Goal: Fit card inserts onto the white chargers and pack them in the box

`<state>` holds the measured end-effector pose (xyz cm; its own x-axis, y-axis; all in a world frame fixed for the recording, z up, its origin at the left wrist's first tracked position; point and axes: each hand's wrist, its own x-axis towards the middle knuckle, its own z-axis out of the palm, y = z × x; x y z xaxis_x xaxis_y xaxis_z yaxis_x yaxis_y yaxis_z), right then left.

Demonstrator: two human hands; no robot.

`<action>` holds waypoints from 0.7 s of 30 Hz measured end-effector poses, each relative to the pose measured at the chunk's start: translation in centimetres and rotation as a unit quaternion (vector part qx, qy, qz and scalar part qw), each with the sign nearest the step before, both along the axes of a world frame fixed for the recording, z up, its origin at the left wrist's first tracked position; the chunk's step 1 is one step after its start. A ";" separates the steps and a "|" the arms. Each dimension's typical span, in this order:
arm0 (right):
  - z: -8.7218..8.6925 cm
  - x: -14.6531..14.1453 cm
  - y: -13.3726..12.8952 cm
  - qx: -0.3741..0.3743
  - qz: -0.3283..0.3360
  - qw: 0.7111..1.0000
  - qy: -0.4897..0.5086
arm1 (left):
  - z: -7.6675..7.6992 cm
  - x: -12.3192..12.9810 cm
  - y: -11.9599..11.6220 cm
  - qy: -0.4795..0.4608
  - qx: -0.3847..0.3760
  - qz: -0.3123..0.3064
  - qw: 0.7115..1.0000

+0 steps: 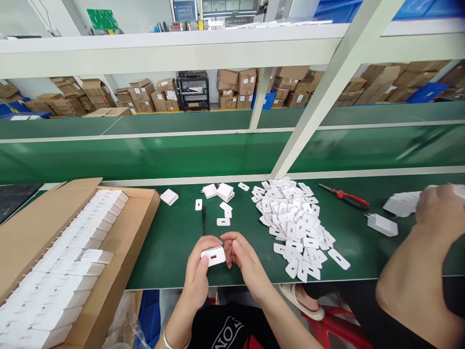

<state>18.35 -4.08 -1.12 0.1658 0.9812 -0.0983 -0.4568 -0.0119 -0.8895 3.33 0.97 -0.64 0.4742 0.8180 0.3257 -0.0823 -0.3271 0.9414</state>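
My left hand (197, 277) grips a white USB charger (218, 257) between thumb and fingers, its end face with a red port turned up towards me. Close at its right side is my right hand (247, 265), fingers loosely bent and apart, with nothing visible in it. Whether its fingertips touch the charger I cannot tell. Beyond the hands lie a few loose white cover plates (223, 222), a thin black tool (204, 218) and several charger bodies (225, 192). To the right spreads a large pile of white cover plates (290, 213).
An open cardboard box (143, 218) with rows of white chargers (65, 276) stands on the left of the green table (174, 261). Red-handled pliers (345, 195) and a charger (382, 224) lie right, beside a co-worker's arm (417, 252). A pale slanted post (327, 97) rises behind.
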 end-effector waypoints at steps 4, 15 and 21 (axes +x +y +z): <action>0.1 -0.5 -0.2 0.005 0.039 0.998 -0.039 | 0.1 0.1 -0.2 0.006 0.012 -0.009 1.000; 0.2 -1.5 -0.2 0.006 -0.027 0.994 -0.109 | -0.8 0.3 -0.4 0.026 0.025 0.002 0.999; -0.1 -1.3 -0.3 -0.003 -0.034 0.995 -0.095 | -1.2 0.1 -0.7 0.017 0.005 0.012 1.000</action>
